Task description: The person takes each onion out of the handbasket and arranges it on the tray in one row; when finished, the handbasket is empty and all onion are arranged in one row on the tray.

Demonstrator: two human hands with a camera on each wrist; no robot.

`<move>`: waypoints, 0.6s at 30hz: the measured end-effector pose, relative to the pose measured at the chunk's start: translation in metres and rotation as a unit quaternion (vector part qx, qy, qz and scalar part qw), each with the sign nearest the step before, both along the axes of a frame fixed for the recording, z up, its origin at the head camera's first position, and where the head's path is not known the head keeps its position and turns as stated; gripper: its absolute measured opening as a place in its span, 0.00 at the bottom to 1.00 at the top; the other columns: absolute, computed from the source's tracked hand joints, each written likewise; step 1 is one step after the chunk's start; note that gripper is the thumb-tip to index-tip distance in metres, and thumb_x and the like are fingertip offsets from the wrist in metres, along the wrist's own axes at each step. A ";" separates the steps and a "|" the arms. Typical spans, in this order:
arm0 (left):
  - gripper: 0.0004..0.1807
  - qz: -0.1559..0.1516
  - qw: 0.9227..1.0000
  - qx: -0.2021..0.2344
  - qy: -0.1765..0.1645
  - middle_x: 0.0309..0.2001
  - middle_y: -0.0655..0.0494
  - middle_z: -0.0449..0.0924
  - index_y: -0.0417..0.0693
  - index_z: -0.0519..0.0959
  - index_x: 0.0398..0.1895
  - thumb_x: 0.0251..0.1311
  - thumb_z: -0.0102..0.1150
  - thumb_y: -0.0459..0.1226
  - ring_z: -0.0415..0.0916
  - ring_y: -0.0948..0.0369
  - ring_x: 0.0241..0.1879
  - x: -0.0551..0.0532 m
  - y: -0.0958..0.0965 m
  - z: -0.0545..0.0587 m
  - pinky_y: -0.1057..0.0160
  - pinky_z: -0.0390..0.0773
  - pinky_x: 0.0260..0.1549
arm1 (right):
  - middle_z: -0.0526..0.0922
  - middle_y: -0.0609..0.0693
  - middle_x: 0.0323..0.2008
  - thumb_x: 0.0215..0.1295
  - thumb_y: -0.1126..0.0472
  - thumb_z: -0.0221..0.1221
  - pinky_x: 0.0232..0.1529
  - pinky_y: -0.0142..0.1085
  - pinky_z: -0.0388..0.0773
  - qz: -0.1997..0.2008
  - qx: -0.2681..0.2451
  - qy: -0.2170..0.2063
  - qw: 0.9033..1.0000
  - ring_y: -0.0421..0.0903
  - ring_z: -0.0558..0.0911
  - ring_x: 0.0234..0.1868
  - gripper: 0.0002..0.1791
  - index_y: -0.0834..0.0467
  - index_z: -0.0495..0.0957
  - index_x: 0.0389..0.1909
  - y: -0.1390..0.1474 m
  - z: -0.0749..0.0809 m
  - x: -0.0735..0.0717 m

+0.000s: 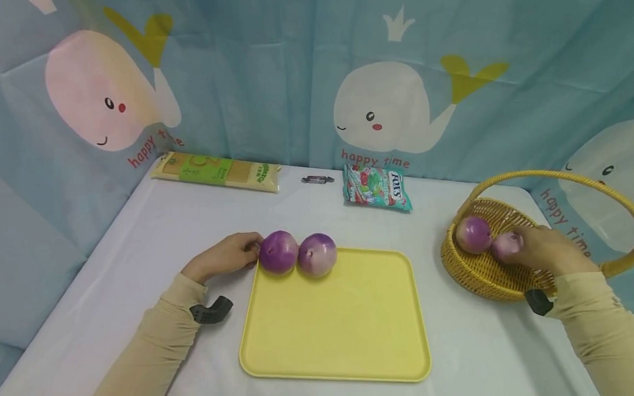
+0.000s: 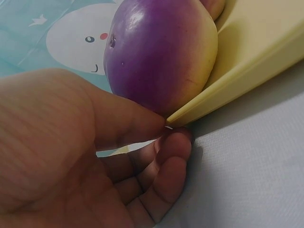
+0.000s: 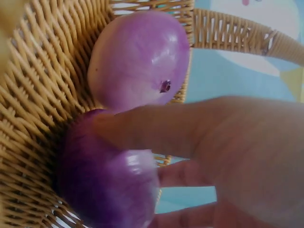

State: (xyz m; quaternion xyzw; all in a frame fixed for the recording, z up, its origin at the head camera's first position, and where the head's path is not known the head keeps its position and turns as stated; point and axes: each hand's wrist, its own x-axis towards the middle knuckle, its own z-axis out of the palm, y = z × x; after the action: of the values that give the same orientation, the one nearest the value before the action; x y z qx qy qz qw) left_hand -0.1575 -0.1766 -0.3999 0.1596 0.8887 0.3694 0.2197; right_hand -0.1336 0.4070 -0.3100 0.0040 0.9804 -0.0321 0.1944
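Note:
My left hand (image 1: 228,256) pinches the far-left corner of a yellow tray (image 1: 333,321), thumb on top and curled fingers below the rim in the left wrist view. Right beside that thumb sits a purple-and-white turnip (image 1: 278,252), and a second turnip (image 1: 317,254) lies against it on the tray's far edge. Inside a wicker basket (image 1: 461,271) on the right, my right hand (image 1: 550,250) grips a turnip (image 3: 104,180), thumb across its top and fingers round its side. Another turnip (image 3: 142,59) rests next to it in the basket.
Along the back of the white table lie a long yellow-green packet (image 1: 215,172), a small dark wrapped candy (image 1: 318,179) and a teal candy bag (image 1: 377,187). The basket's handle (image 1: 560,178) arches up over the right wrist. A blue whale-print curtain (image 1: 269,76) hangs behind.

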 end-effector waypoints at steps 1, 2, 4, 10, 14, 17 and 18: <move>0.12 0.000 1.000 0.001 -0.001 0.27 0.54 0.74 0.42 0.77 0.48 0.65 0.45 0.31 0.71 0.59 0.32 0.000 0.000 0.000 0.59 0.70 0.41 | 0.63 0.84 0.57 0.63 0.35 0.55 0.47 0.71 0.67 -0.005 -0.004 0.002 1.000 0.82 0.65 0.55 0.51 0.74 0.56 0.67 0.000 0.000 0.001; 0.12 0.000 1.000 0.001 -0.002 0.27 0.54 0.74 0.42 0.77 0.47 0.65 0.45 0.31 0.71 0.59 0.32 0.000 0.001 0.000 0.59 0.70 0.41 | 0.63 0.85 0.57 0.64 0.34 0.53 0.47 0.72 0.67 -0.011 -0.009 0.005 1.000 0.82 0.65 0.54 0.51 0.75 0.55 0.68 0.000 0.000 0.001; 0.12 -0.002 1.000 0.003 -0.003 0.27 0.54 0.75 0.41 0.77 0.47 0.65 0.45 0.31 0.71 0.59 0.32 0.001 0.001 0.001 0.59 0.70 0.40 | 0.61 0.86 0.56 0.66 0.33 0.51 0.48 0.73 0.65 -0.020 -0.016 0.019 0.999 0.81 0.64 0.54 0.52 0.77 0.53 0.67 -0.001 0.001 0.004; 0.12 -0.003 1.000 0.004 0.000 0.26 0.54 0.74 0.41 0.77 0.47 0.65 0.45 0.31 0.70 0.60 0.31 0.000 0.000 0.000 0.60 0.70 0.39 | 0.65 0.83 0.56 0.68 0.33 0.47 0.48 0.72 0.65 -0.009 -0.014 0.083 0.996 0.81 0.67 0.53 0.50 0.76 0.54 0.68 -0.012 0.012 0.013; 0.12 -0.002 1.000 0.006 -0.001 0.26 0.54 0.74 0.41 0.77 0.48 0.65 0.46 0.32 0.70 0.60 0.31 0.000 0.000 0.000 0.60 0.70 0.38 | 0.66 0.81 0.57 0.69 0.37 0.49 0.45 0.72 0.66 0.009 -0.004 0.109 0.994 0.81 0.69 0.52 0.45 0.71 0.57 0.69 -0.025 0.019 0.023; 0.12 -0.001 1.000 0.006 0.000 0.26 0.54 0.74 0.42 0.77 0.47 0.66 0.46 0.32 0.70 0.59 0.31 0.000 -0.001 0.000 0.60 0.70 0.39 | 0.65 0.79 0.60 0.70 0.39 0.47 0.44 0.72 0.67 0.016 -0.003 0.121 0.993 0.81 0.68 0.53 0.41 0.66 0.57 0.71 -0.037 0.024 0.030; 0.12 -0.001 1.000 0.005 0.000 0.26 0.54 0.74 0.42 0.77 0.47 0.66 0.45 0.32 0.70 0.59 0.31 0.000 -0.001 0.000 0.60 0.70 0.39 | 0.65 0.78 0.61 0.70 0.39 0.47 0.45 0.72 0.67 0.019 -0.004 0.127 0.992 0.81 0.68 0.53 0.41 0.64 0.57 0.72 -0.042 0.026 0.032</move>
State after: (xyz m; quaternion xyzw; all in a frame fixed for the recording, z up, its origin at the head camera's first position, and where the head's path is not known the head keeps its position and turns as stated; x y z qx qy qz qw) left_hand -0.1571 -0.1773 -0.3997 0.1613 0.8868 0.3736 0.2192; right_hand -0.1012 0.3654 -0.2844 -0.0193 0.9969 -0.0324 0.0685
